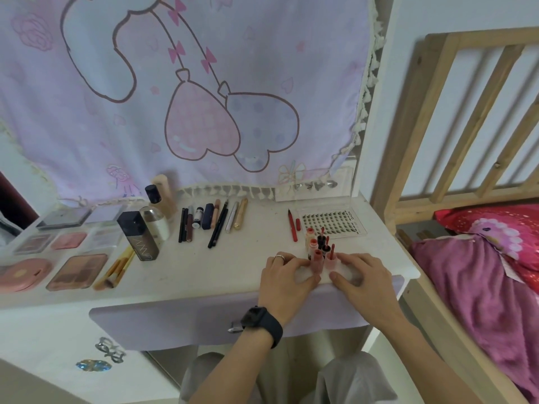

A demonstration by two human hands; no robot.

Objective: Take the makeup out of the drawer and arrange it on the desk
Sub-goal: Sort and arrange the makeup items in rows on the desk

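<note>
A cluster of small red and pink lip tubes (319, 250) stands upright in a frosted white holder (303, 276) near the desk's front edge, right of centre. My left hand (284, 277), with a ring and a black watch, grips the holder's left end. Fingers and thumb of my right hand (364, 275) curl round its right end. More makeup lies on the white desk (233, 266): palettes (77, 271) and a pink compact (20, 274) at the left, a dark foundation bottle (138, 236), a row of pencils and tubes (213, 221).
A red liner pen (292, 225) and a clear tray of false lashes (332, 223) lie behind the lip tubes. Makeup brushes (116, 271) lie beside the palettes. The lavender drawer front (189, 322) sits below the desk edge. A wooden bed frame (437, 126) with pink bedding stands right.
</note>
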